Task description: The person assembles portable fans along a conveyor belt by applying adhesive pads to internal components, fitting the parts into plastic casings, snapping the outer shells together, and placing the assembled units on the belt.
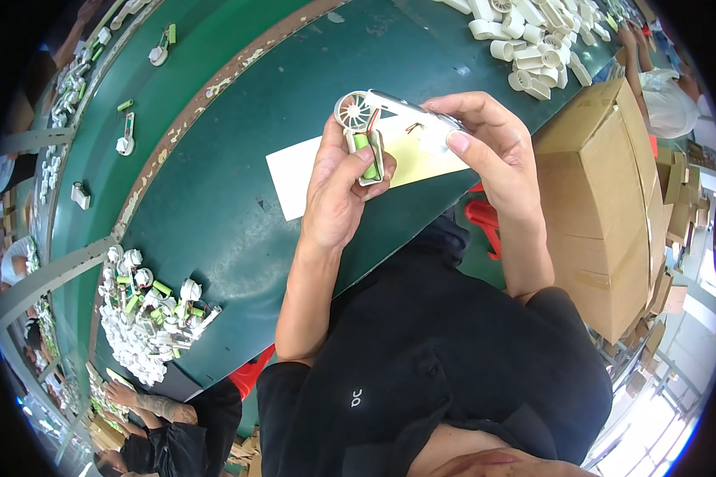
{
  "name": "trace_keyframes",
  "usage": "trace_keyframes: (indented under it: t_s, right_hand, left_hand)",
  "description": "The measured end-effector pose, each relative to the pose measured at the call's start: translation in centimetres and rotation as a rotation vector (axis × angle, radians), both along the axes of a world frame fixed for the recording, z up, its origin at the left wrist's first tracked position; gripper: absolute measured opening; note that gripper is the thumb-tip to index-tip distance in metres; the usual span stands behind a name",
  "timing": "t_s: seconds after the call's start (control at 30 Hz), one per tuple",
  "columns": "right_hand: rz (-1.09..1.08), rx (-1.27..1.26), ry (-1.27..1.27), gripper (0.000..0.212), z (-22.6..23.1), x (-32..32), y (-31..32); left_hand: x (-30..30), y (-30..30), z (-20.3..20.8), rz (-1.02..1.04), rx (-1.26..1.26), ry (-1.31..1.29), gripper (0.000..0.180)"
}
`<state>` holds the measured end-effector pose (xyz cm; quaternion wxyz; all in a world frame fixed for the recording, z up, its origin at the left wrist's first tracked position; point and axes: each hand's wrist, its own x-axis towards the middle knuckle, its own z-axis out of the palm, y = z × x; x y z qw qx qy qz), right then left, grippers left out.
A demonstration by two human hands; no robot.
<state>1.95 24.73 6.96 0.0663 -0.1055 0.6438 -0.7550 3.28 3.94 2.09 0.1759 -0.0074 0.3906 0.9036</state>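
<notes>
Over the table, my left hand (330, 191) is closed around a small white fan housing (353, 113) with a round spoked grille. Its handle lies open, with a green battery (362, 146) inside under my thumb and a red wire rising beside it. My right hand (497, 155) pinches a long white casing piece (398, 103) by its right end; its tip meets the grille's top edge. Short thin wires show below that piece, and my fingers partly hide its right end. Beneath both hands lies a white and yellow sheet (286, 179).
White fan shells (533, 56) are heaped at the far right. Fan units with green batteries (155, 322) form a pile at the left, by a metal frame bar (52, 282). Beyond a curved rim runs a green conveyor (96, 171). A large cardboard box (592, 207) stands right; a co-worker's arm (155, 404) shows lower left.
</notes>
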Motion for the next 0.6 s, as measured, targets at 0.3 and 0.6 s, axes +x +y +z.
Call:
trace_keyframes:
  t_s: [0.3, 0.6]
  right_hand:
    - [-0.022, -0.020, 0.043, 0.030, -0.15, 0.47, 0.01]
    - [-0.064, -0.068, 0.027, 0.031, -0.50, 0.79, -0.13]
  left_hand:
    - [0.03, 0.58, -0.15, 0.117, -0.154, 0.085, 0.075]
    - [-0.21, 0.77, 0.52, 0.135, -0.180, 0.102, 0.071]
